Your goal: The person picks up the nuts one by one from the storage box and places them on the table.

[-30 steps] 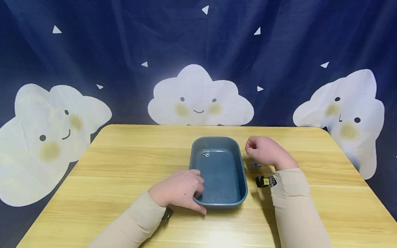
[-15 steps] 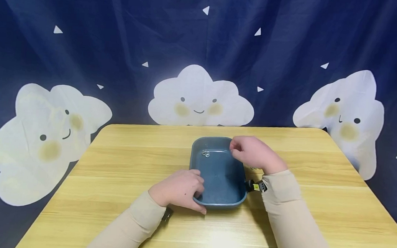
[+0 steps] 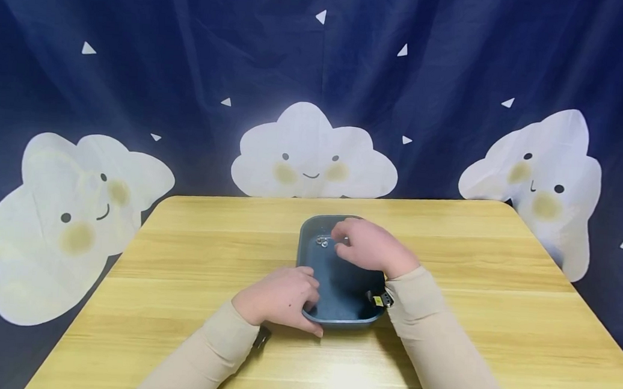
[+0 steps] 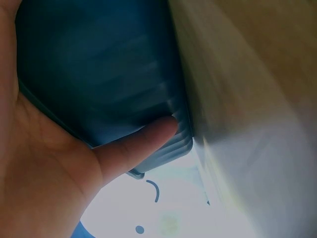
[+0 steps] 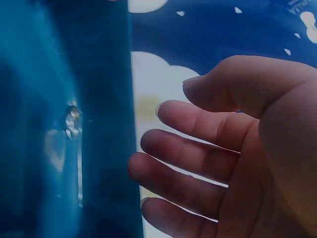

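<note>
A dark blue plastic bin (image 3: 337, 287) stands on the table. My left hand (image 3: 283, 295) grips its near left corner, fingers over the rim; in the left wrist view the thumb (image 4: 143, 144) presses the outer wall. Inside the bin, near the far left, lie a few small shiny metal nuts (image 3: 322, 242). My right hand (image 3: 370, 247) is over the far right part of the bin. Its thumb and fingers (image 5: 188, 148) are apart and loosely bent, with nothing between them in the right wrist view. A blurred shiny nut cluster (image 5: 73, 121) shows in the bin there.
The wooden table (image 3: 205, 235) reaches out around the bin on all sides. A blue curtain (image 3: 321, 56) with white clouds hangs behind its far edge. The spot right of the bin is covered by my right wrist and sleeve (image 3: 418, 298).
My right hand has moved left from beside the bin to over it, and its fingers have loosened. It now hides the small nuts on the table. The left hand has stayed put.
</note>
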A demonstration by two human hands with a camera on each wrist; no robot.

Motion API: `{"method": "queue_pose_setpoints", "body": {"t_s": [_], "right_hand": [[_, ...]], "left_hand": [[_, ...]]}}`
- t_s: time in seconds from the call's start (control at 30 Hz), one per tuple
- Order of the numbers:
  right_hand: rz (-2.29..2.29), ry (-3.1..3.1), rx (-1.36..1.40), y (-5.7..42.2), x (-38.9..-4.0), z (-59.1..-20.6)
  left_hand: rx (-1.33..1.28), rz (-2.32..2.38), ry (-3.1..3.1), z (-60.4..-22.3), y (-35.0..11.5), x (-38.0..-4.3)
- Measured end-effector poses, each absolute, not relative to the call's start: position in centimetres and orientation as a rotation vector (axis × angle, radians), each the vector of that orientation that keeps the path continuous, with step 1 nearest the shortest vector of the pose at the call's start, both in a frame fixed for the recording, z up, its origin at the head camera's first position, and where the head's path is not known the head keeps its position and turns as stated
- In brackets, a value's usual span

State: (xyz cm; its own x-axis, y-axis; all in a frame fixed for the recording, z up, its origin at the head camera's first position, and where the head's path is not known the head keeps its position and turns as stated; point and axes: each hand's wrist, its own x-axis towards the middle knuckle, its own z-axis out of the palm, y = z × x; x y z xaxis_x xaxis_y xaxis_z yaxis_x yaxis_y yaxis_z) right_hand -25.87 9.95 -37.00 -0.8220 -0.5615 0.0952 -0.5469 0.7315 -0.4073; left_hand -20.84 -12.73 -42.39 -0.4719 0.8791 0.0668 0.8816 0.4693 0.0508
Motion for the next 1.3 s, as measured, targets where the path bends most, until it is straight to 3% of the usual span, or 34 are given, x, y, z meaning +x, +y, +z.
{"method": "queue_pose_setpoints", "body": {"t_s": [0.47,0.97,1.3], "right_hand": [[-0.330,2.844,-0.810,7.5,-27.7,-39.5],[-0.106,2.795,-0.967,6.8,-27.9,-40.6],[-0.137,2.834,-0.922,6.9,-28.1,-41.0]], "left_hand": [[-1.603,-0.108,-2.663,-42.1,-12.7,-20.8],[-1.581,-0.060,-2.684,-42.1,-12.6,-20.8],[-1.589,-0.066,-2.666,-42.3,-12.6,-20.8]]}}
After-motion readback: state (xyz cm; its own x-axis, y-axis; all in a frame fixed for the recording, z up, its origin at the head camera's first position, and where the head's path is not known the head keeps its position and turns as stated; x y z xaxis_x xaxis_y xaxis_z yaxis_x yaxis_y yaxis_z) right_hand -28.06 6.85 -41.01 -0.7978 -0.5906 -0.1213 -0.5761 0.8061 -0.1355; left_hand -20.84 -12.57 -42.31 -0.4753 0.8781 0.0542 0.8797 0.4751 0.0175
